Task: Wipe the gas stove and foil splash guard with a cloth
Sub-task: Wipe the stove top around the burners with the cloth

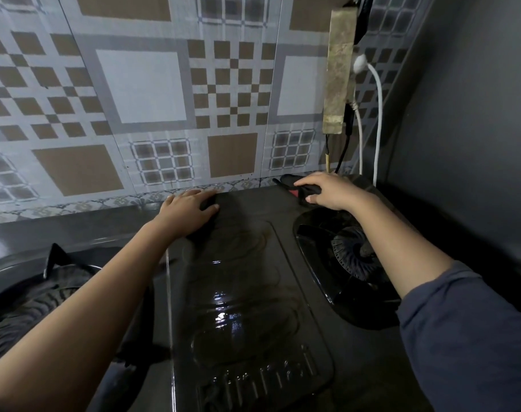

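**Wiping the stove top, rear right corner.** The right hand (327,191) holds the cloth (293,187), a dark rag with a red patch. Its fingers (305,183) are curled over the cloth and clamp it against the stove (247,278) at the back edge. This spot is just behind the right burner (351,254) and close to the foot of the splash guard (140,84).

The left hand (191,209) lies on the rear edge of the stove's glossy centre panel. Its fingers are together and bent over the edge, with the thumb apart. Whether they grip the edge or only press on it cannot be told. The hand appears to brace the body during the reach.

The step in hand is judged to be the stove, not the guard, because the cloth is on the top plate and no part of it is on the patterned foil. The centre panel shows wet streaks. The left burner (30,298) sits at the near left.

The next move probably calls for a flat sweep along the back edge or round the right burner well, with firm downward pressure. The cloth must stay clear of the cables (378,114) hanging at the corner. The guard will later need the cloth lifted and pressed lightly on the thin foil.
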Demonstrator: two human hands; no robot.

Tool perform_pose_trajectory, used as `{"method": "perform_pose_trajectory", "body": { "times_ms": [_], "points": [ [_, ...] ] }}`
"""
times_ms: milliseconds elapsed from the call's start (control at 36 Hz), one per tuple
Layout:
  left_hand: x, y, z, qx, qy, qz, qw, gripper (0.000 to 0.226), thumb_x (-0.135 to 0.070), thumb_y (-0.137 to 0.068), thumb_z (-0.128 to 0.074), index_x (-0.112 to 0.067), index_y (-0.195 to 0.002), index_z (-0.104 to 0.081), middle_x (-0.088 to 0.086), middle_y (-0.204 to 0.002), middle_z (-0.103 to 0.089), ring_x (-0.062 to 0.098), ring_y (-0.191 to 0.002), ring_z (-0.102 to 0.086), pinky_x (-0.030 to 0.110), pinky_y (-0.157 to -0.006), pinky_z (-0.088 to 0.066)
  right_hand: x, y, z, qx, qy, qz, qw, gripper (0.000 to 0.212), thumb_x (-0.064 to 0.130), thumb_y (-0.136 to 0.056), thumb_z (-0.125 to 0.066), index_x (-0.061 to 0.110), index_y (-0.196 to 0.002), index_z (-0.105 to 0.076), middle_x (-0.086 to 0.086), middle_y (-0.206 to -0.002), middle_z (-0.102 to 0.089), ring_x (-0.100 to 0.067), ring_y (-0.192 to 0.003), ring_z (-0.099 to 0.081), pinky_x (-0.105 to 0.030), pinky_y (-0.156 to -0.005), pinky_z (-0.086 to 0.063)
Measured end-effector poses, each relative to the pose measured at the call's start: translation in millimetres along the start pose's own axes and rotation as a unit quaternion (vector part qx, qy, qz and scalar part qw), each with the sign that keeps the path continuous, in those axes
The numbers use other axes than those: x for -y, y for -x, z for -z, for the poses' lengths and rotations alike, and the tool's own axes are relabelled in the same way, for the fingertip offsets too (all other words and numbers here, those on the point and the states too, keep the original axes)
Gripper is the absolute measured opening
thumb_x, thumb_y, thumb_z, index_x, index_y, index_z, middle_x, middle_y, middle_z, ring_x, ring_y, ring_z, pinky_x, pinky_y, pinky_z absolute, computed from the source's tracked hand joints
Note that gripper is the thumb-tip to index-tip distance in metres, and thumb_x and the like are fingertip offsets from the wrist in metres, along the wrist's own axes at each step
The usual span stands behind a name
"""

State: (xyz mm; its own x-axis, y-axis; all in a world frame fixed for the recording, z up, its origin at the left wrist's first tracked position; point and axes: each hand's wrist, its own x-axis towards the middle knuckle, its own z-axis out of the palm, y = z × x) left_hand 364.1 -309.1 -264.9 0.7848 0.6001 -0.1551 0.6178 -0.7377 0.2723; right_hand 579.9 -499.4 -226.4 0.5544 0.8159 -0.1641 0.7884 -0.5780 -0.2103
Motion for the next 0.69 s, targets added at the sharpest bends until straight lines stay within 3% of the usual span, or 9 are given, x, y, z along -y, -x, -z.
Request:
{"method": "perform_pose_trajectory", "body": {
  "times_ms": [250,389,694],
  "points": [
    [15,12,5,-0.004,-0.005,0.016,1.0,0.055,-0.048,-0.095,-0.036,-0.03,-0.146,-0.025,0.004,-0.155,-0.025,0.028,-0.142,-0.024,0.049,-0.116,-0.017,26,4,-8,0.017,-0.013,0.069,0.997,0.045,0.023,-0.092,-0.056,0.039,-0.132,-0.047,0.01,-0.148,-0.036,-0.018,-0.138,-0.029,-0.041,-0.112,-0.021],
    [23,21,7,0.001,-0.008,0.027,1.0,0.056,-0.048,-0.095,-0.037,-0.031,-0.146,-0.023,0.004,-0.156,-0.02,0.027,-0.144,-0.019,0.05,-0.115,-0.014,51,7,-21,0.019,-0.043,0.083,0.995,0.045,0.02,-0.093,-0.054,0.037,-0.133,-0.046,0.008,-0.149,-0.034,-0.02,-0.138,-0.03,-0.04,-0.109,-0.027],
    [52,46,19,0.049,-0.013,0.04,0.998,0.064,-0.052,-0.095,-0.034,-0.03,-0.149,-0.01,0.002,-0.16,0.0,0.023,-0.147,0.003,0.05,-0.117,-0.002,93,22,-41,0.014,-0.021,-0.029,0.999,0.045,0.019,-0.098,-0.038,0.025,-0.142,-0.028,-0.005,-0.15,-0.022,-0.036,-0.133,-0.025,-0.043,-0.107,-0.029]
  ]
}}
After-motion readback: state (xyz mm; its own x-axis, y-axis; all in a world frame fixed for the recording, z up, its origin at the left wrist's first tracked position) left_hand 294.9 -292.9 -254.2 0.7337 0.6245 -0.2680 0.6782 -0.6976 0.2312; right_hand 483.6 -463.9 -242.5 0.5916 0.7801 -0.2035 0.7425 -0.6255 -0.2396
